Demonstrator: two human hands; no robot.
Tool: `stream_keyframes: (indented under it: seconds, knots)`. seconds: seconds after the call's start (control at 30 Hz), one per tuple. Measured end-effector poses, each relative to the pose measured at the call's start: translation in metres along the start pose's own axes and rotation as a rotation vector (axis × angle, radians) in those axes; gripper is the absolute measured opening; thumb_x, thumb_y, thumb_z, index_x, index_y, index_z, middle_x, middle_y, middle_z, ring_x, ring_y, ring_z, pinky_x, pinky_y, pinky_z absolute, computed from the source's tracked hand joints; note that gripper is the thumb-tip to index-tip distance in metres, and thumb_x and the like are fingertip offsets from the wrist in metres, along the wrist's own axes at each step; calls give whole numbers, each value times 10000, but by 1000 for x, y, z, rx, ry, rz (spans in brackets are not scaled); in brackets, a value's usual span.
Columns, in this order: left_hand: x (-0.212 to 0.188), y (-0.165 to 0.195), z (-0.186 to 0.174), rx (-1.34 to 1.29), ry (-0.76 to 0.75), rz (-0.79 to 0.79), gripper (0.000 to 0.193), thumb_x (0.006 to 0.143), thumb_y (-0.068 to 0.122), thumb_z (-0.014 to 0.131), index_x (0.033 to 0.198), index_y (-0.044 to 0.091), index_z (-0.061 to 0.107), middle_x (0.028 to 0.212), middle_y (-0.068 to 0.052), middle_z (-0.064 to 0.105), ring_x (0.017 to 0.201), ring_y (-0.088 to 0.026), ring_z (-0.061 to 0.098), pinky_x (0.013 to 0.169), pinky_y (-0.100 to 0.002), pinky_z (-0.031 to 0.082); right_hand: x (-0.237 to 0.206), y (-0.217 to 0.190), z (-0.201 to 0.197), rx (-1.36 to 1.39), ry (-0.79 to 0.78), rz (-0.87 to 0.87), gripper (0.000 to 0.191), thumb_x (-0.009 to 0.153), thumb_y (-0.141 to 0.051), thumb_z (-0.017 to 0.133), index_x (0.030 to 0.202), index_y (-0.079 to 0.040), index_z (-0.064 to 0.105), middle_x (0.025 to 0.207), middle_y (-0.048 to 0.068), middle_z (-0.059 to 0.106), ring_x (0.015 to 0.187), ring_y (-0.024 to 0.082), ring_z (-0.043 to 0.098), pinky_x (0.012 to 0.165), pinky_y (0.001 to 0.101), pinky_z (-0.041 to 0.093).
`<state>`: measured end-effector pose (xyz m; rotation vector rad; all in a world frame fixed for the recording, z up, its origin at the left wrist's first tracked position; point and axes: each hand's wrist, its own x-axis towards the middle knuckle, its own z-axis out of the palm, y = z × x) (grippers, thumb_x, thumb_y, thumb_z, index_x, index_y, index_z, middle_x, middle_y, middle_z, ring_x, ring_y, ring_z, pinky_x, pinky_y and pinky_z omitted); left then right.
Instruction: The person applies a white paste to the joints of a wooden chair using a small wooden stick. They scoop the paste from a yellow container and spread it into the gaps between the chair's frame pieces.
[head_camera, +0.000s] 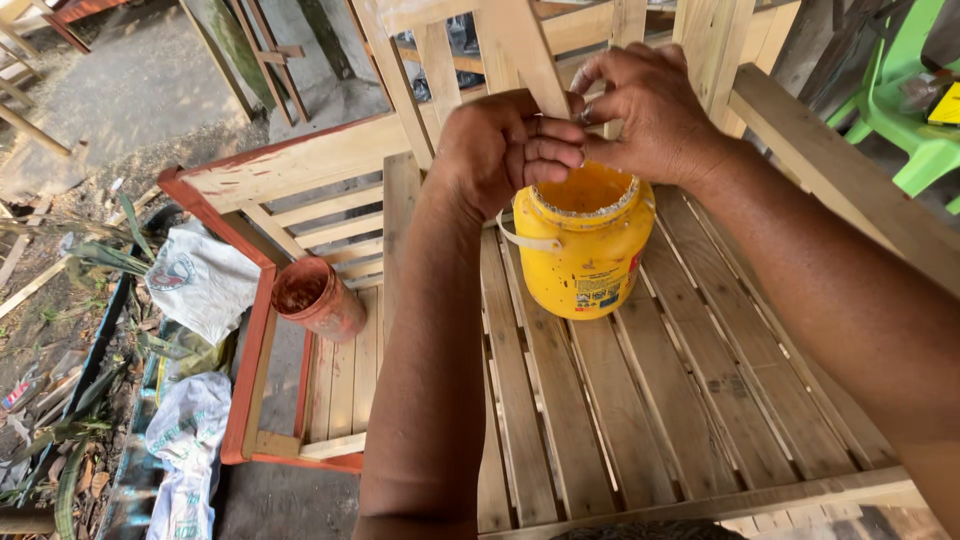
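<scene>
My left hand (505, 150) is closed in a fist just above the rim of a yellow plastic jar (590, 250); what it holds, if anything, is hidden by the fingers. My right hand (655, 110) is beside it, fingertips pinched together over the jar's open mouth and touching the left hand. The jar has a cut, jagged rim and stands on the slatted seat of a bare wooden chair (640, 400). A slat of the chair's back (525, 50) rises right behind both hands.
A reddish-brown pot (318, 298) rests on a second, partly red-painted wooden frame (260, 330) to the left. White sacks (200, 280) and plant litter lie on the ground at far left. A green plastic chair (900, 110) stands at upper right.
</scene>
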<state>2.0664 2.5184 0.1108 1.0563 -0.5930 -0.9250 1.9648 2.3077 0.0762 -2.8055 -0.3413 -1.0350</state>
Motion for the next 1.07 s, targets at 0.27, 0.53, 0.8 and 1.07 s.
stream_keyframes:
  seconds: [0.27, 0.53, 0.8, 1.07]
  knots:
    - [36, -26, 42, 920, 477, 165, 280, 863, 282, 779, 872, 4, 745, 716, -121, 736, 589, -177, 704, 509, -311, 564, -20, 4, -9, -35, -262, 174, 214, 754, -305, 870, 926, -183, 834, 1173, 55, 636, 1182, 254, 527, 979, 459, 332]
    - [74, -23, 44, 1085, 344, -97, 191, 918, 86, 579, 831, -54, 675, 694, -168, 734, 534, -184, 730, 434, -315, 568, -44, 58, -45, 56, 45, 382, 281, 892, -261, 821, 1117, -95, 797, 1253, 66, 654, 1204, 242, 603, 1049, 436, 446]
    - [133, -80, 37, 1278, 258, -436, 223, 786, -9, 743, 998, -77, 721, 772, -228, 751, 619, -264, 774, 518, -375, 612, -57, 82, -52, 151, 211, 588, 286, 890, -157, 804, 1157, -60, 773, 1253, 101, 640, 991, 205, 697, 859, 349, 578]
    - [140, -102, 27, 1397, 172, -419, 359, 775, 51, 816, 1120, -25, 752, 853, -211, 783, 710, -303, 796, 571, -367, 620, -78, 94, -44, 146, 233, 645, 277, 902, -166, 790, 1173, -106, 788, 1212, 79, 650, 945, 180, 698, 865, 324, 586]
